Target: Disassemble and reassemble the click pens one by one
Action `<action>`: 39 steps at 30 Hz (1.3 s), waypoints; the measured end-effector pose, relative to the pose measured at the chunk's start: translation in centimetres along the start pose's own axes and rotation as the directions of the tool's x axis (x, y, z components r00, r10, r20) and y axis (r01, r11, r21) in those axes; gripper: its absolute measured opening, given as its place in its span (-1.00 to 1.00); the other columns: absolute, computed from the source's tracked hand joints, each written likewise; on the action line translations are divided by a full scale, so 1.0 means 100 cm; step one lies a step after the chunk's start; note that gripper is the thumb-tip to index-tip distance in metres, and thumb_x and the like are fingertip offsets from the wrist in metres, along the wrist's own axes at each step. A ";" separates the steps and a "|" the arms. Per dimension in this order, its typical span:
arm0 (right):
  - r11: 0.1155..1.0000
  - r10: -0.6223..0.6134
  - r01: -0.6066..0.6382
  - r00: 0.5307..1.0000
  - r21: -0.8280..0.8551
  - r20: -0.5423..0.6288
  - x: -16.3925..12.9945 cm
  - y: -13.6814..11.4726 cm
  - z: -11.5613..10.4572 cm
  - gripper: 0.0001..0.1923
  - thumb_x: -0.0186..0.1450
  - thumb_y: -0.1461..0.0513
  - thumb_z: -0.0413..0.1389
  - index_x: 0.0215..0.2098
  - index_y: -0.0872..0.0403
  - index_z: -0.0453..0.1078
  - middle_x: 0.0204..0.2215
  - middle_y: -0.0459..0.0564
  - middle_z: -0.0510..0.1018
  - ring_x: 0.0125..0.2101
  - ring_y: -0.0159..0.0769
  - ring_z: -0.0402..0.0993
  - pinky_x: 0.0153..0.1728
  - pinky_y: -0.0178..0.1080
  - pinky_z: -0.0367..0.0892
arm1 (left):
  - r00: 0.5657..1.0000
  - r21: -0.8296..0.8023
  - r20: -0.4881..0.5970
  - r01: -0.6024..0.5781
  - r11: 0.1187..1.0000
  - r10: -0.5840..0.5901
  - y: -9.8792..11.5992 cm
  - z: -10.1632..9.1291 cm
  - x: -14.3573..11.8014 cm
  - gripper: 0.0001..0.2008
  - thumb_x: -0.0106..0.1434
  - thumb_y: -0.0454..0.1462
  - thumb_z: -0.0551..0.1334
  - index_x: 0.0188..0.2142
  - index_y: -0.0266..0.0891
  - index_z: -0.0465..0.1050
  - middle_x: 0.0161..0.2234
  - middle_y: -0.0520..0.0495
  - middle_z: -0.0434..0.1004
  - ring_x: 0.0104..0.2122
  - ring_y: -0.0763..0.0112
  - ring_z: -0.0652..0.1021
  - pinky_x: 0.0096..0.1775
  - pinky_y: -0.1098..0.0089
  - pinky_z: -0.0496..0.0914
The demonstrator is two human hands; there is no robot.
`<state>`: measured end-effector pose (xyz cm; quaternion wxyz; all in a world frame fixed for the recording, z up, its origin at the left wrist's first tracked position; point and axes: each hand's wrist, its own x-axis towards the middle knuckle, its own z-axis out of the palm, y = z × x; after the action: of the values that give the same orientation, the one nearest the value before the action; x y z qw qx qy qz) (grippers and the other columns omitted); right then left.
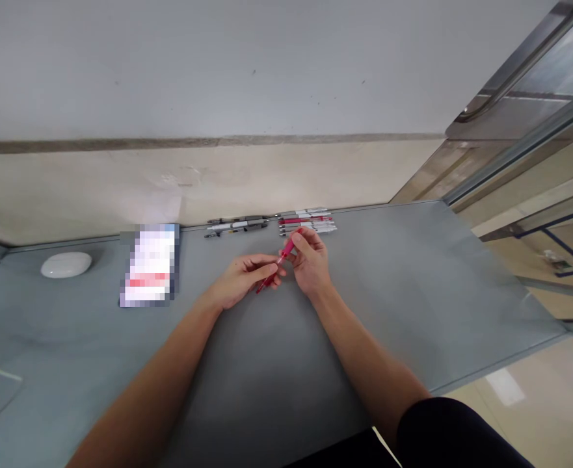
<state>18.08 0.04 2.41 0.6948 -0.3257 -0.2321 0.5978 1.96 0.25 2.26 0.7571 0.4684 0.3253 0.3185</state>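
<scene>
Here, slim translucent red pen (280, 261); tilted.

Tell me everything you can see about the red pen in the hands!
The red pen is slim and looks like see-through red plastic. It is tilted, its upper end pointing toward the wall and its lower end toward the person. Both hands hold it just above the grey table: the left hand grips the lower part, and the right hand pinches the upper end. Its tip and any cap are too small to make out.
</scene>
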 end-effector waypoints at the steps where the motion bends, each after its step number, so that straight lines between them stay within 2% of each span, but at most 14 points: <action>1: 1.000 -0.014 0.014 1.000 0.001 -0.010 0.000 0.000 0.000 -0.77 0.01 0.19 0.39 -0.41 -0.02 0.45 -0.49 -0.23 0.49 -0.49 -0.47 0.44 -0.46 -0.33 0.49 | 1.000 -0.002 -0.022 -0.009 1.000 0.009 -0.001 0.000 0.001 -0.70 0.13 -0.17 0.45 -0.18 -0.27 0.60 -0.32 -0.08 0.64 -0.42 0.46 0.57 -0.28 0.40 0.44; 4: 0.999 -0.042 0.042 0.999 -0.020 -0.033 0.000 0.001 0.000 -0.76 0.01 0.20 0.39 -0.41 -0.01 0.43 -0.47 -0.24 0.46 -0.50 -0.49 0.40 -0.48 -0.35 0.47 | 0.998 0.020 -0.065 -0.026 0.999 0.027 -0.004 -0.001 0.002 -0.68 0.07 -0.20 0.48 -0.18 -0.25 0.60 -0.35 -0.04 0.64 -0.43 0.47 0.56 -0.30 0.40 0.43; 10: 0.995 -0.068 0.065 0.997 -0.071 -0.040 0.001 0.003 0.000 -0.75 -0.01 0.20 0.39 -0.39 -0.02 0.47 -0.41 -0.22 0.47 -0.49 -0.50 0.39 -0.50 -0.37 0.44 | 0.996 0.135 -0.092 0.004 0.991 0.009 -0.002 0.000 0.001 -0.68 0.09 -0.14 0.45 -0.20 -0.27 0.59 -0.38 -0.06 0.63 -0.46 0.44 0.56 -0.41 0.43 0.36; 15: 0.999 -0.015 0.012 0.999 -0.053 -0.052 0.001 0.002 -0.001 -0.73 -0.05 0.19 0.41 -0.41 0.00 0.49 -0.41 -0.18 0.54 -0.50 -0.46 0.45 -0.49 -0.32 0.47 | 1.000 0.119 -0.018 -0.017 0.993 0.019 0.000 0.000 -0.001 -0.72 0.14 -0.13 0.42 -0.24 -0.28 0.59 -0.39 -0.07 0.63 -0.47 0.44 0.56 -0.38 0.41 0.39; 21: 0.998 0.054 -0.054 0.998 -0.014 0.038 -0.003 0.000 0.000 -0.72 -0.02 0.16 0.41 -0.35 0.01 0.52 -0.46 -0.16 0.56 -0.46 -0.40 0.52 -0.46 -0.30 0.50 | 0.993 0.091 0.097 0.051 0.995 -0.060 0.001 -0.004 -0.003 -0.72 0.21 -0.11 0.38 -0.23 -0.29 0.61 -0.35 -0.12 0.63 -0.40 0.41 0.59 -0.36 0.43 0.40; 25: 0.999 0.005 -0.006 1.000 -0.033 -0.012 -0.001 0.000 0.001 -0.74 0.00 0.16 0.39 -0.38 0.00 0.47 -0.45 -0.19 0.53 -0.48 -0.44 0.48 -0.48 -0.33 0.47 | 1.000 0.040 0.002 0.011 0.999 -0.011 -0.001 -0.003 0.000 -0.70 0.14 -0.14 0.44 -0.19 -0.26 0.60 -0.31 -0.10 0.65 -0.38 0.41 0.60 -0.26 0.38 0.44; 28: 0.998 -0.033 0.031 0.999 -0.045 -0.042 0.000 0.000 0.001 -0.74 0.01 0.17 0.38 -0.39 0.00 0.43 -0.47 -0.23 0.49 -0.52 -0.49 0.42 -0.48 -0.35 0.46 | 0.997 0.069 -0.075 0.001 0.998 0.005 -0.003 -0.002 0.001 -0.64 0.08 -0.14 0.47 -0.16 -0.25 0.59 -0.34 -0.09 0.65 -0.41 0.41 0.60 -0.33 0.40 0.42; 32: 0.997 -0.046 0.043 0.998 -0.059 -0.049 0.001 0.001 0.000 -0.74 0.01 0.18 0.38 -0.40 0.00 0.41 -0.46 -0.24 0.48 -0.53 -0.50 0.41 -0.49 -0.35 0.45 | 0.996 0.137 -0.090 -0.001 0.991 0.013 -0.004 -0.001 0.002 -0.62 0.06 -0.14 0.48 -0.16 -0.26 0.58 -0.40 -0.07 0.64 -0.45 0.42 0.59 -0.42 0.46 0.37; 36: 0.999 -0.023 0.021 0.999 -0.048 -0.042 -0.001 0.001 -0.001 -0.75 -0.01 0.19 0.39 -0.40 -0.01 0.46 -0.46 -0.24 0.51 -0.52 -0.47 0.45 -0.50 -0.34 0.46 | 0.999 0.136 -0.044 -0.012 0.991 0.018 -0.004 -0.003 0.001 -0.68 0.12 -0.14 0.45 -0.19 -0.26 0.57 -0.37 -0.07 0.65 -0.43 0.42 0.61 -0.40 0.45 0.41; 39: 0.999 0.036 -0.036 0.999 -0.024 -0.008 -0.002 0.001 -0.003 -0.72 -0.05 0.18 0.41 -0.38 0.00 0.50 -0.44 -0.20 0.56 -0.50 -0.43 0.51 -0.49 -0.31 0.48 | 0.998 0.098 0.062 0.004 0.995 -0.010 -0.002 -0.005 -0.001 -0.73 0.18 -0.15 0.42 -0.21 -0.27 0.57 -0.35 -0.09 0.66 -0.41 0.41 0.62 -0.35 0.43 0.45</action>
<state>18.17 -0.21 2.19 0.6809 -0.3402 -0.2308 0.6061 1.53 0.32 1.88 0.7441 0.5136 0.3183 0.2849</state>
